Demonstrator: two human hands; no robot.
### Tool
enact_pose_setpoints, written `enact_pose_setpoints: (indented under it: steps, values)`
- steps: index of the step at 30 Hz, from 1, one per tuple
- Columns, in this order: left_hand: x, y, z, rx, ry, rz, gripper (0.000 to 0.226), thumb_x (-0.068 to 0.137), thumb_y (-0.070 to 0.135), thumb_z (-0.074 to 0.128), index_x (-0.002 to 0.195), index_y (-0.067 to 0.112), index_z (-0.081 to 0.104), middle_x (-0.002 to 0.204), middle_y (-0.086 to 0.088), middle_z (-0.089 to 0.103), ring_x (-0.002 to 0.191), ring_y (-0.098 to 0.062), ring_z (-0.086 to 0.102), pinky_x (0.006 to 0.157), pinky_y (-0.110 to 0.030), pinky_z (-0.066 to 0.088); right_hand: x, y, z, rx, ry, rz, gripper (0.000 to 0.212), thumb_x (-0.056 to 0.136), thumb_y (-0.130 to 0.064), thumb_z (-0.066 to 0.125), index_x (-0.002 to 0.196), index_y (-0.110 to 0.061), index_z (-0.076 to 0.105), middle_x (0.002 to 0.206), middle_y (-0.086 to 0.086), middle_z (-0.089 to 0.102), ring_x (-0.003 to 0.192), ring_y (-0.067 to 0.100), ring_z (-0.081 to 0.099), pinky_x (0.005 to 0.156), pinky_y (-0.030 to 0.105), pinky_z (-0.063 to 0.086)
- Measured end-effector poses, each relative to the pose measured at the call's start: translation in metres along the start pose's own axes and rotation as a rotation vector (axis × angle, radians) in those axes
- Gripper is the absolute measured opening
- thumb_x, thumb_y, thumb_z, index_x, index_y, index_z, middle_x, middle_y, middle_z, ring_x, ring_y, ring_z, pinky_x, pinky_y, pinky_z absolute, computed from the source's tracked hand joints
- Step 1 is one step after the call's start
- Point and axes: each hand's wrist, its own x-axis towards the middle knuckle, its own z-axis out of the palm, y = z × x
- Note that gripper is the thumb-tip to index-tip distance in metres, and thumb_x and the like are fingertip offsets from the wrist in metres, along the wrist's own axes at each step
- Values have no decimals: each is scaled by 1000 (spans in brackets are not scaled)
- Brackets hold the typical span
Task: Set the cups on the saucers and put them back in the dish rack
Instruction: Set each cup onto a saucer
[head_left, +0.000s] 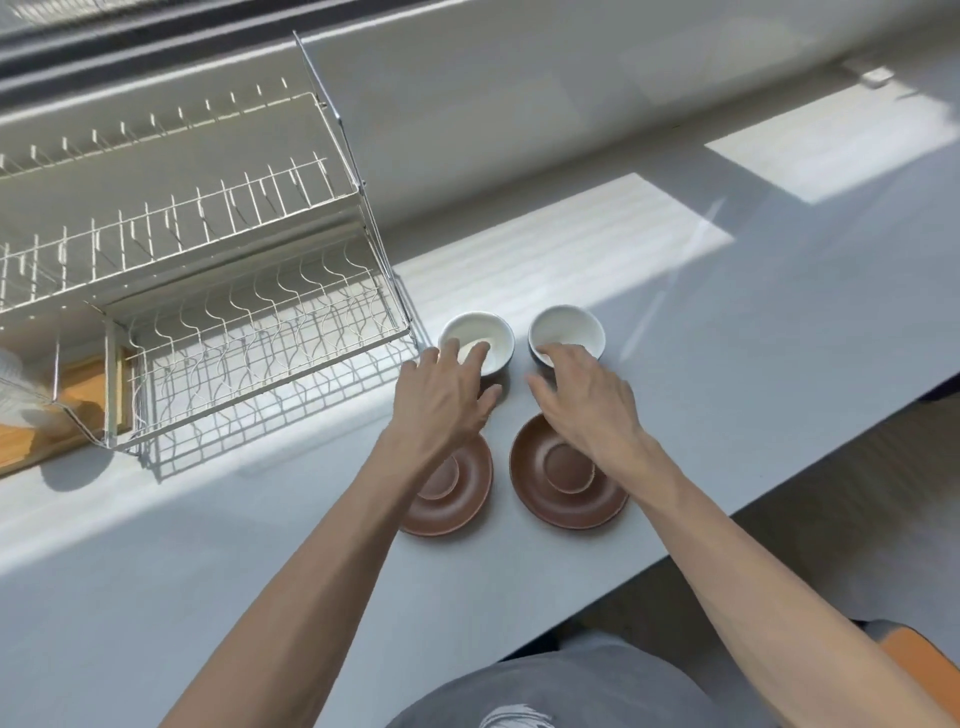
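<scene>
Two white cups stand side by side on the table, each just beyond its own brown saucer. The left cup (477, 340) lies straight ahead of the left hand (441, 397), whose spread fingers reach over its near rim but have not closed on it. The right hand (584, 397) curls loosely over the near rim of the right cup (567, 332); whether it grips cannot be told. The left saucer (449, 486) and right saucer (566, 475) sit nearer the person, so each cup must come back toward them. The dish rack (218, 291) stands to the left.
</scene>
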Motion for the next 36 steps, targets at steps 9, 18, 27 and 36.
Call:
enact_pose_setpoints:
  steps: [9, 18, 27, 36]
  values:
    - [27, 50, 29, -293, 121, 59, 61, 95, 41, 50, 151, 24, 32, 156, -16, 33, 139, -35, 37, 102, -48, 42, 15, 40, 9, 36, 181, 68, 54, 97, -40, 52, 145, -16, 42, 158, 14, 27, 144, 31, 28, 108, 47, 37]
    - [38, 78, 34, -972, -50, -204, 59, 99, 42, 46, 151, 22, 29, 150, 8, 42, 134, -5, 43, 107, -22, 31, 42, 59, 15, 294, 68, 221, 57, 98, -43, 47, 149, -21, 33, 159, 6, 25, 144, 25, 30, 109, 42, 36]
    - [71, 80, 36, -1568, -280, -614, 28, 103, 48, 30, 97, 39, 55, 103, 19, 58, 120, -20, 56, 105, -48, 46, 75, 63, 16, 783, -131, 552, 72, 91, -66, 36, 149, -23, 37, 154, 3, 42, 139, 25, 42, 114, 47, 37]
    - [78, 80, 35, -1761, -333, -720, 31, 103, 48, 33, 90, 33, 56, 88, 13, 63, 105, -19, 65, 102, -42, 49, 78, 66, 10, 943, -90, 634, 44, 95, -57, 34, 116, -27, 60, 117, 4, 63, 107, 30, 63, 87, 51, 59]
